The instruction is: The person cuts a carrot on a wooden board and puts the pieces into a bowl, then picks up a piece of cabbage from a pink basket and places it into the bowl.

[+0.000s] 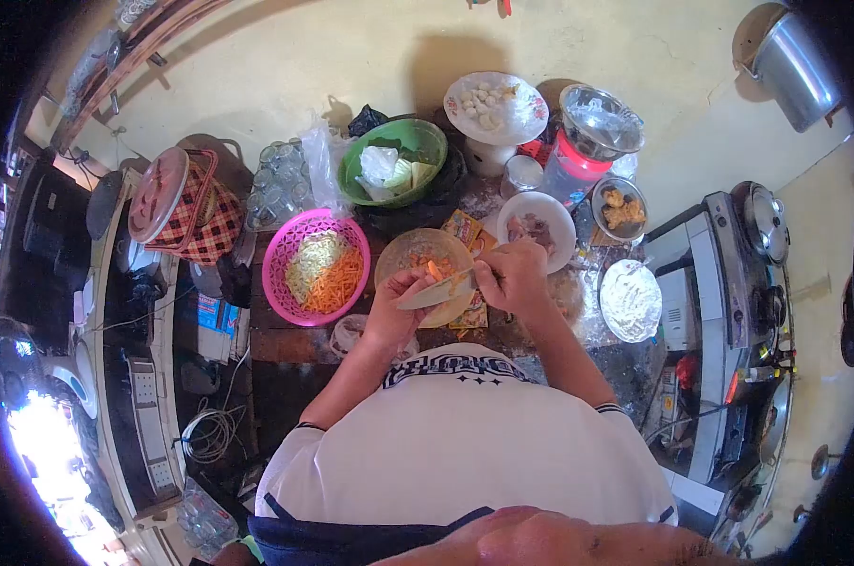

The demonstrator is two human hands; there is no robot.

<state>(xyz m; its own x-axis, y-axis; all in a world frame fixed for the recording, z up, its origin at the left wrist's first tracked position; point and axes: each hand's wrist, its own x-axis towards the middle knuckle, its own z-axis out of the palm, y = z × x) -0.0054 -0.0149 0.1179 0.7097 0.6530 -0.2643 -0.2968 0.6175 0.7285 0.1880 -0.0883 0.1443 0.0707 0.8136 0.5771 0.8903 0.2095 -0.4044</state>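
Observation:
My left hand (pixel 403 297) is closed around a piece of carrot (pixel 435 271), held over a round, pale bowl (pixel 385 267) with orange bits in it. In my right hand (pixel 514 275) is a knife (pixel 429 296), its wide blade pointing left beside the carrot and the left fingers. Just left of the bowl is a pink basket (pixel 274 292) with shredded carrot (pixel 335 281) and pale shreds (pixel 312 262). A white bowl (pixel 561 219) holding what looks like meat stands behind my right hand.
Behind are a green basin (pixel 435 141), a floral plate (pixel 460 127) with pale pieces and a metal bowl (pixel 625 137). Right are a small bowl of brown food (pixel 623 209), a plate of white powder (pixel 630 300) and a stove (pixel 724 274). A checked container (pixel 196 212) stands left.

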